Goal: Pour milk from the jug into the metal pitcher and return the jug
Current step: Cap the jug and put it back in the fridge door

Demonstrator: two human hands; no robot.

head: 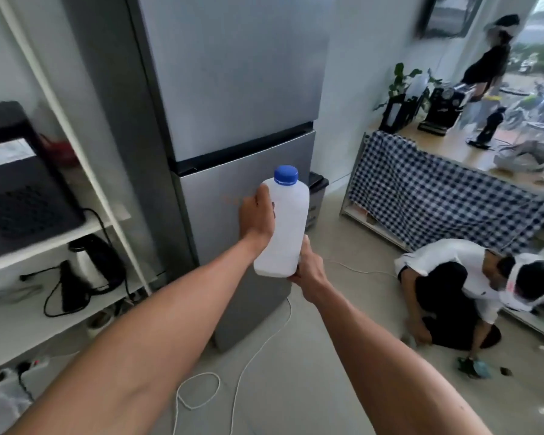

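A white plastic milk jug (285, 224) with a blue screw cap is held upright in front of the closed grey fridge (233, 127). My left hand (257, 215) wraps the jug's left side near the top. My right hand (308, 271) grips the jug's bottom right corner from below. The cap is on. No metal pitcher is in view.
A white shelf unit (76, 233) at the left holds a black appliance and a kettle (91, 262). A person crouches on the floor (471, 293) at the right. A counter with a checked cloth (437, 189) stands behind. A white cable (248, 356) lies on the floor.
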